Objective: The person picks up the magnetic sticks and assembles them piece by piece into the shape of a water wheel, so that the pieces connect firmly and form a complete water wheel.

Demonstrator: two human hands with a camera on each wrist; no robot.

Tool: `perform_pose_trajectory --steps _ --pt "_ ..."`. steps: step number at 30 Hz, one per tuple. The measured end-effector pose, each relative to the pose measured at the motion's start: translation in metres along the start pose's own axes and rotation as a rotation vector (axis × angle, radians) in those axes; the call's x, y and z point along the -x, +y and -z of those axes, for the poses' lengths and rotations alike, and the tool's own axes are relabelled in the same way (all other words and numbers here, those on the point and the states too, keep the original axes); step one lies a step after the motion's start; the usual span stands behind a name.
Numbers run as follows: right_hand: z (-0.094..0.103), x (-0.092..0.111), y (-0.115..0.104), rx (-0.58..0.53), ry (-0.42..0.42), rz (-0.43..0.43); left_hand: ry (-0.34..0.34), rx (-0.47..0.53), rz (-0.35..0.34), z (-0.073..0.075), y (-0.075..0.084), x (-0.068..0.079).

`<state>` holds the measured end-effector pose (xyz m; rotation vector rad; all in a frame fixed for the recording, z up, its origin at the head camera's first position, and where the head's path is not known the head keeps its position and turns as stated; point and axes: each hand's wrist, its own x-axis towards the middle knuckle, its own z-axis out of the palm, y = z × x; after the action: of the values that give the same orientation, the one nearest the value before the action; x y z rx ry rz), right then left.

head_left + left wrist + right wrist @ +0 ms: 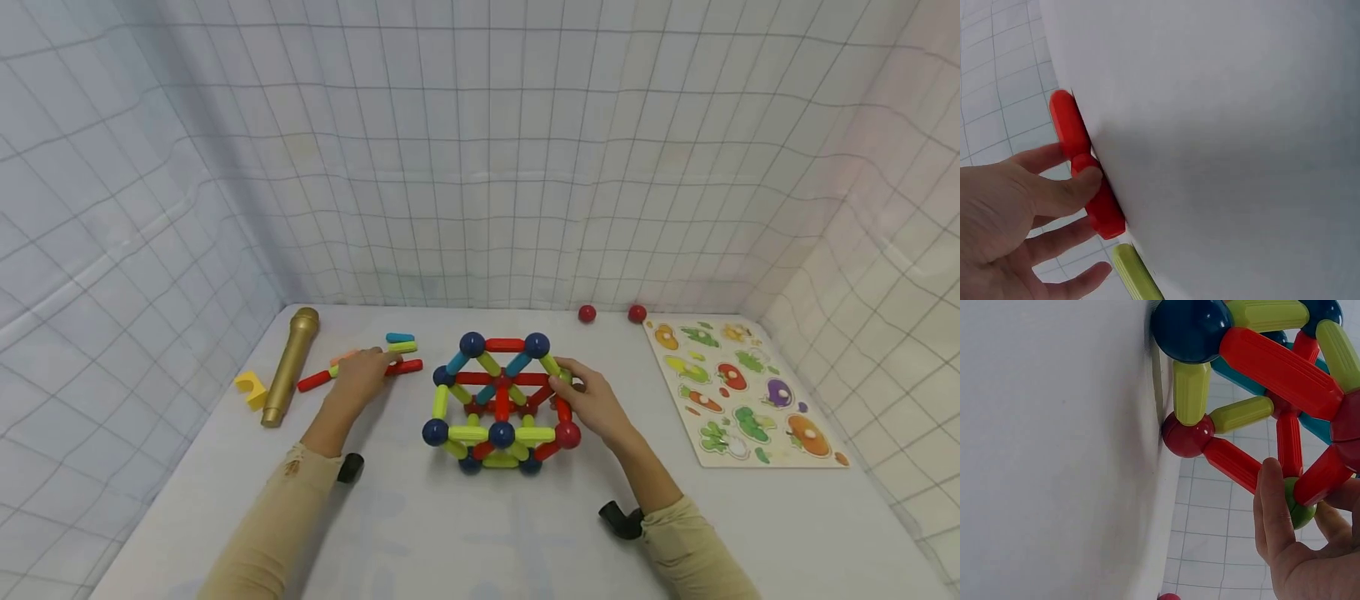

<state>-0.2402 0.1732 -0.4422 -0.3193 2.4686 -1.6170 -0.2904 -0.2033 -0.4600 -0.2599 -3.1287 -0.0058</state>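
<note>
A magnetic stick-and-ball frame [503, 398] of red, blue and yellow-green rods with dark blue and red balls stands mid-table. My right hand [596, 402] holds its right side, fingers and thumb around a green ball [1302, 514] that they partly cover. Off to the left, my left hand [363, 380] reaches among loose rods. In the left wrist view, its thumb and index finger pinch a red rod [1106, 206], which lies end to end with another red rod [1067, 122]. A yellow-green rod [1137, 273] is just beyond the little finger.
Left of the rods lie a gold toy microphone [291, 367] and a yellow block [252, 390]. A blue rod [400, 337] rests behind the left hand. Two red balls [587, 313] sit by the back wall, and a vegetable puzzle board [712, 454] lies at right.
</note>
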Motion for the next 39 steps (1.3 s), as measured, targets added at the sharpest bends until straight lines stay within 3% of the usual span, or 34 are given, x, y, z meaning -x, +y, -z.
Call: perform_pose_trajectory --steps 5,8,10,12,15,19,22,26,31,39 --pt "0.001 0.0 0.002 0.008 0.008 -0.019 -0.098 -0.059 0.025 0.001 0.007 0.0" --pt "0.0 0.0 0.003 0.018 0.014 -0.018 -0.163 -0.038 0.061 0.002 0.01 0.003" --pt "0.0 0.001 0.004 0.024 0.018 -0.019 -0.158 -0.018 0.079 0.003 0.009 0.007" --pt "0.0 0.001 0.003 0.032 0.021 -0.022 -0.106 0.048 0.084 0.008 0.008 0.013" --pt "0.001 0.002 0.003 0.042 0.02 -0.03 0.008 0.284 0.093 0.025 0.012 0.028" --pt "0.004 0.002 0.002 0.042 0.022 -0.021 0.098 0.711 0.092 0.055 0.035 0.055" --pt "0.006 0.002 0.002 0.033 0.023 -0.007 0.082 0.936 0.048 0.069 0.057 0.072" --pt "0.007 0.002 0.002 0.026 0.023 -0.009 -0.023 1.135 -0.025 0.075 0.087 0.082" --pt "0.004 0.001 0.003 0.016 0.025 -0.017 -0.135 1.182 -0.114 0.078 0.113 0.083" --pt "0.0 0.0 0.001 0.029 0.009 0.001 -0.13 1.104 -0.194 0.073 0.12 0.081"
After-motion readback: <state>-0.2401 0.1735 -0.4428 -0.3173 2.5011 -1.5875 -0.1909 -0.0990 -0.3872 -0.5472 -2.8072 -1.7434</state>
